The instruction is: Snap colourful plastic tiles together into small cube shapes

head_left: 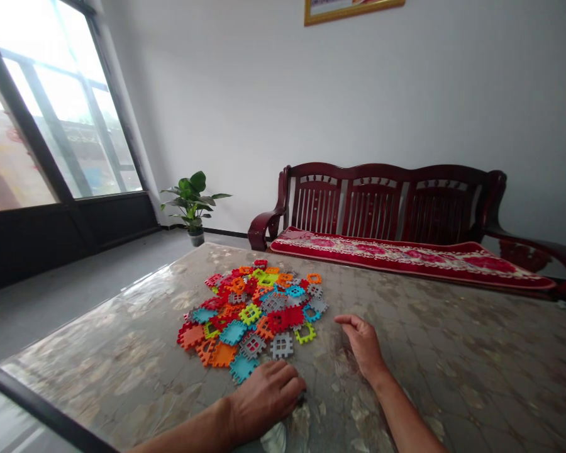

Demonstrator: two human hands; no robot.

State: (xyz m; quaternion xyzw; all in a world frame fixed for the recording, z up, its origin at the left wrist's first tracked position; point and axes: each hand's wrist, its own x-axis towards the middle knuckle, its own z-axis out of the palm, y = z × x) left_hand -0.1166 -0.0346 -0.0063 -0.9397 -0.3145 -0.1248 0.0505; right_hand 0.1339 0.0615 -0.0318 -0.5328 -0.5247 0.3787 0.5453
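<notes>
Several interlocking plastic building tiles lie in a loose pile on the table, in red, orange, blue, grey and lime green. My left hand rests palm down just in front of the pile, close to a blue tile. Its fingers are bent and close together, and what is under them, if anything, is hidden. To the right of the pile, apart from it, my right hand is held with the index finger stretched out to the left. No object shows in it. A lime green tile frame lies nearest to it.
The patterned tabletop extends to both sides. Behind it stands a dark red wooden bench with a red floral cushion. A potted plant is on the floor at the back left, near large windows.
</notes>
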